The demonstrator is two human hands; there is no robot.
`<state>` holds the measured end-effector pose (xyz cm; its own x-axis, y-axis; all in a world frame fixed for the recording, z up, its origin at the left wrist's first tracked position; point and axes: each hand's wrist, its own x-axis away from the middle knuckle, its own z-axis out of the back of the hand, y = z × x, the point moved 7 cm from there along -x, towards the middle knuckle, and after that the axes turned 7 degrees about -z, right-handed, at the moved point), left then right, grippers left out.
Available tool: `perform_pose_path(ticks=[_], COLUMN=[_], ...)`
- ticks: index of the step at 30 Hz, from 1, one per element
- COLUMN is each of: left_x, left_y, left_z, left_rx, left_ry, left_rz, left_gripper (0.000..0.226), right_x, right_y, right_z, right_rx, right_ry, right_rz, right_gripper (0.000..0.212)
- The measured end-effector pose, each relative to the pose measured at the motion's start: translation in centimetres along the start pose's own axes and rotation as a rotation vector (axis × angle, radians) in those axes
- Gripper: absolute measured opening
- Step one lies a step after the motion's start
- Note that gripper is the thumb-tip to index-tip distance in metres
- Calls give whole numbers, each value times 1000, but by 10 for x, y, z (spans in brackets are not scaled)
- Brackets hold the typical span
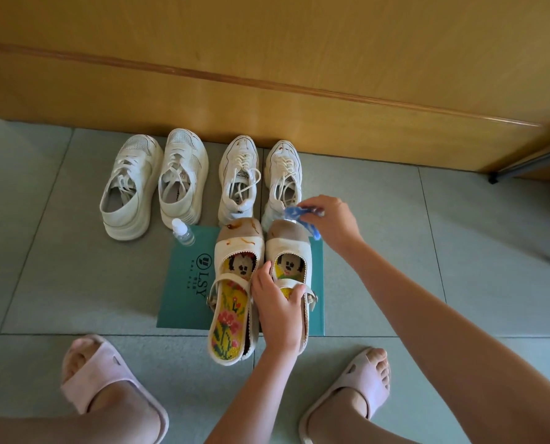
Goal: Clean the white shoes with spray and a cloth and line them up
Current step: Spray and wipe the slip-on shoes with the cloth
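Observation:
Two cream strap shoes with colourful embroidered insoles lie on a teal card (183,283). The left strap shoe (235,248) has brown stains on its toe. My left hand (278,312) grips the right strap shoe (291,248) at its strap. My right hand (331,219) holds a blue-and-white cloth (299,214) at that shoe's toe. A small clear spray bottle (182,232) stands on the card's far left corner. Behind, two pairs of white sneakers stand in a row: one pair at the left (153,184), one at the right (260,177) with stains on the toes.
A yellow wooden cabinet (267,75) runs along the back, close behind the sneakers. The floor is grey-green tile (459,251). My feet in pink slippers (107,379) are at the bottom left and right. A dark metal leg (523,168) stands at the far right.

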<state>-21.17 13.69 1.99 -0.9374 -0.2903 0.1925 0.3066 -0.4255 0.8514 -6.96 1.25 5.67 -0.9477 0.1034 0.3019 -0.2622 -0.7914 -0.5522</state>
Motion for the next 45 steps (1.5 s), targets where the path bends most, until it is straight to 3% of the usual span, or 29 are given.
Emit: perform_pose_path(ticks=[6,13,17,25,31,40,45], left_x=[-1,-2,-2,-1,-1,-3,-3], left_y=[-2,-4,-5,-3,-4,-5,-5], left_z=[-1,-2,-1,0,0,0,-1], left_rx=[23,16,22,30,28,41,58], left_ry=[5,17,13,2,-2,-18,-24], left_rz=[5,3,5,3,7,32,34], left_gripper=[68,69,69,67,66,67,67], right_x=[-2,17,24,17,12,44,51], right_y=[-21,-25,-16,25,9,29,55], right_z=[-46,-49,-44,-10,-7,-33,-28], right_rx=[161,316,364,512,83,76,104], right_ry=[58,-141,-214,-305,-100,14,-73], right_rz=[37,300,342,240,104,58,-26], right_gripper=[21,22,23,22,21,23,25])
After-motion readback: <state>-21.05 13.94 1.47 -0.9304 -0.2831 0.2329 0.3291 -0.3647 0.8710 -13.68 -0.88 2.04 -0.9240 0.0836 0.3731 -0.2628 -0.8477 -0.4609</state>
